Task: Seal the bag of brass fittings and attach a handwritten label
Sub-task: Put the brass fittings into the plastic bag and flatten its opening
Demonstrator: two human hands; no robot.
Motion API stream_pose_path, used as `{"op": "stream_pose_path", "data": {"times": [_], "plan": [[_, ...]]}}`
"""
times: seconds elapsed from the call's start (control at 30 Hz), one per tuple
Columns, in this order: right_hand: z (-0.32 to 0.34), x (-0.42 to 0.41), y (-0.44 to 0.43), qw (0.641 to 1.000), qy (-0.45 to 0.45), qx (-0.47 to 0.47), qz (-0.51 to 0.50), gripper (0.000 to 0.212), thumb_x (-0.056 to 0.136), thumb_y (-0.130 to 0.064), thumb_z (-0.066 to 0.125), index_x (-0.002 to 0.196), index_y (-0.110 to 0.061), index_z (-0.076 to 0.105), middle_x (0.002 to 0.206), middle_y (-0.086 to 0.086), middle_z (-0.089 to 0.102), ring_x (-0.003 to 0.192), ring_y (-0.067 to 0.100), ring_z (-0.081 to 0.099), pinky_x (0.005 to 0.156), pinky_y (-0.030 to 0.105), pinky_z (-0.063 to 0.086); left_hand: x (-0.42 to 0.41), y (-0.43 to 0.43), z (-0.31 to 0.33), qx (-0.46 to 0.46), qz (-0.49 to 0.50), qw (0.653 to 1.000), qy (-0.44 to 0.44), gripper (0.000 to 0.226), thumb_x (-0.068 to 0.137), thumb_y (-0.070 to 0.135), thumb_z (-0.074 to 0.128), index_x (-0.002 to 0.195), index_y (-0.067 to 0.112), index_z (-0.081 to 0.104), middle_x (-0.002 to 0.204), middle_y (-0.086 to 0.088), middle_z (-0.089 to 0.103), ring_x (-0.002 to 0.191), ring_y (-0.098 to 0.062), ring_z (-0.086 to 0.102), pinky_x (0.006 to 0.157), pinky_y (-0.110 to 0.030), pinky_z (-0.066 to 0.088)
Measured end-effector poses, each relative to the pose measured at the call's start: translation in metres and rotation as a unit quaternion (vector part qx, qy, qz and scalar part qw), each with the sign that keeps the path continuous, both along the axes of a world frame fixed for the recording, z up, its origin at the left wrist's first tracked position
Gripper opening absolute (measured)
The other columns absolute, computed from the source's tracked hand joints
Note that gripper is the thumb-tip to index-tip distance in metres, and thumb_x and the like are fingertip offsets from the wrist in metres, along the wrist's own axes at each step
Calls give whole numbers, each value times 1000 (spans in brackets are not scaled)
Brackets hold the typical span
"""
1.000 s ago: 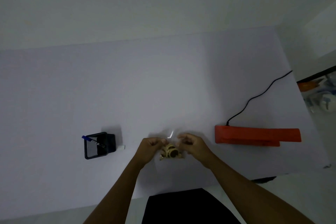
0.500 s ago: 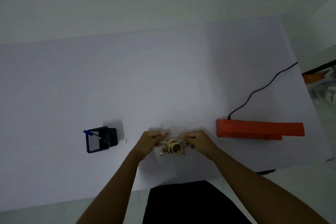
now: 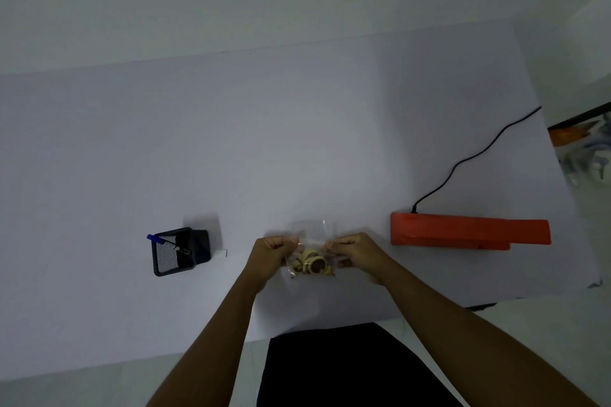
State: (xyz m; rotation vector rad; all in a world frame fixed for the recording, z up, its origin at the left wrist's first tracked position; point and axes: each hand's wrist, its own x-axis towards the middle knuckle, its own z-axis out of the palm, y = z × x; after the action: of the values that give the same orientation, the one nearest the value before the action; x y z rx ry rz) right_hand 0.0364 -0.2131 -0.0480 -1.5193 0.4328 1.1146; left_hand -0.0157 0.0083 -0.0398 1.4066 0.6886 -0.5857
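A small clear plastic bag [image 3: 310,238] with several brass fittings [image 3: 311,265] in its lower part is held just above the white table [image 3: 297,149], near the front edge. My left hand [image 3: 271,253] pinches the bag's left side and my right hand [image 3: 358,253] pinches its right side, so the bag is stretched between them. The bag's open top points away from me. An orange heat sealer [image 3: 468,231] lies to the right of my right hand. A small white label [image 3: 222,253] lies to the left, beside the pen holder.
A black mesh pen holder [image 3: 177,251] with a blue pen [image 3: 158,239] stands at the left. A black cable [image 3: 469,158] runs from the sealer to the table's right edge. Clutter [image 3: 582,149] sits beyond the right edge.
Both hands have kept their hold on the bag and drawn slightly apart, which pulls the bag flatter. The view has shifted a little.
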Motion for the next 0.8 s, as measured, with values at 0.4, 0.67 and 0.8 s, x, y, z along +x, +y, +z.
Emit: {"op": "stream_pose_path", "data": {"times": [0.4,0.67,0.8], "plan": [[1,-16,0,998,22,15,-59,27,82,-21,79,105,-9,75,97,11,78,81,20,73,72,33,60,-6,-7,-9,135,-27,990,-33,21,87,30,72,74,15,79,64,-10,71,55,-16,56,57,-32,47],[0,-20,1,999,1,-51,10,24,83,-22,78,95,-2,77,89,15,78,83,24,76,60,28,56,-10,-1,-9,206,-85,974,-35,32,78,41,78,59,16,74,54,-1,67,44,-6,48,47,-22,36],[1,-21,6,997,4,-70,12,24,85,-21,76,92,2,76,75,12,76,59,14,71,56,29,56,-11,-4,-7,297,-96,950,2,38,70,56,78,56,22,72,50,-1,63,40,-7,45,43,-21,31]]}}
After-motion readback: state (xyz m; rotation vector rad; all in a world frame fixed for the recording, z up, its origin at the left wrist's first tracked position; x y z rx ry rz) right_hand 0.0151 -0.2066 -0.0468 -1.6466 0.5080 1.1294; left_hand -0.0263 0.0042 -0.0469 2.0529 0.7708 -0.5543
